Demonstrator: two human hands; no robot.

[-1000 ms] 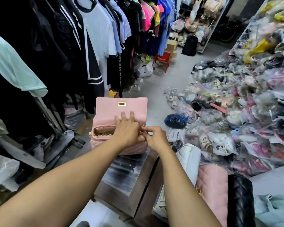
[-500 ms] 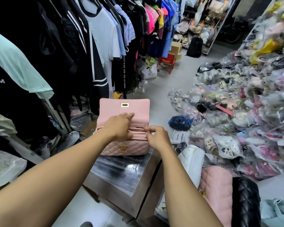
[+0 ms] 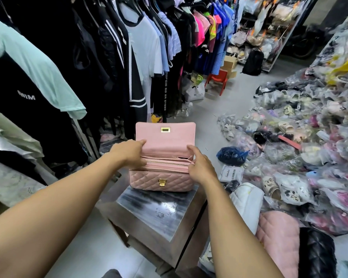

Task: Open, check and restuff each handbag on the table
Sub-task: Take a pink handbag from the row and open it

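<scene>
The step in hand looks like the check of the pink handbag (image 3: 163, 177), which stands upright with the desk (image 3: 155, 209) beneath it; most of the bare desk top lies on the near side of the handbag. Its flap (image 3: 165, 141) is thrown back and upright, and the middle zip (image 3: 165, 161) appears closed. To do this well, the two ends should be drawn apart evenly so each pocket gapes enough to see the stuffing, while the base is pressed down so the handbag does not tip off the far side.

The left hand (image 3: 129, 153) clasps the handbag's left end, forefinger stretched along the foot of the flap and thumb lower, by the zip. The right hand (image 3: 201, 165) grips the handbag's right end, thumb raised against the flap, fingers curled over the front wall. Both forearms reach forward, nearly straight. To the right of the handbag and nearer, a white bag (image 3: 247, 201), a pink bag (image 3: 277, 237) and a black quilted bag (image 3: 315, 253) wait.
</scene>
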